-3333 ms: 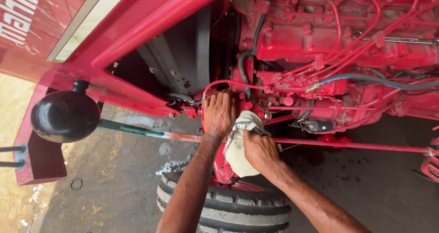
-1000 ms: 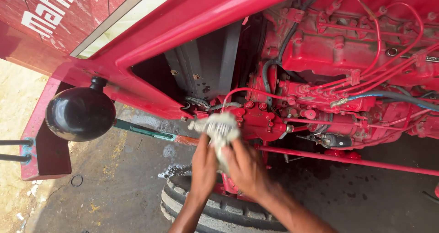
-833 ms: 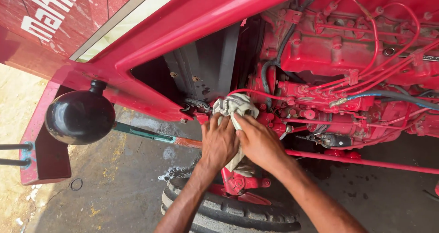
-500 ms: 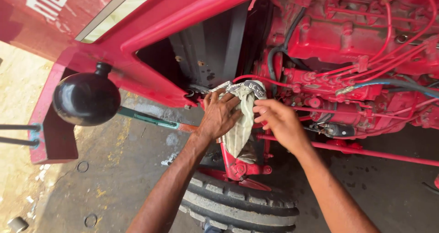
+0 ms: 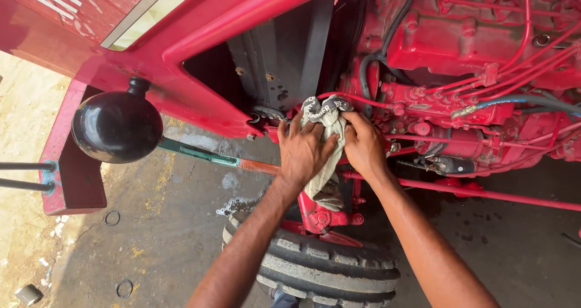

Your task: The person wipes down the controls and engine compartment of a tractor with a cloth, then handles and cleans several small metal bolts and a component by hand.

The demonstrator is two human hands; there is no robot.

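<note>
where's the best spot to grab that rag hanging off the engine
Judging by its pose, take the rag by its loose lower tail, from below and the front. The top is bunched against the red engine under the left hand and right hand.

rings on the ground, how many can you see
2. One ring lies on the concrete below the black round headlamp; the other ring lies nearer the bottom edge. More may be hidden behind the tyre.

Both bare forearms reach up and forward from the bottom edge, converging toward the middle. The left hand (image 5: 304,154) lies palm-down with fingers spread and curled slightly inward. The right hand (image 5: 363,144) sits just beside it, fingers bent in a grip, knuckles up, wrist angled inward.
</note>
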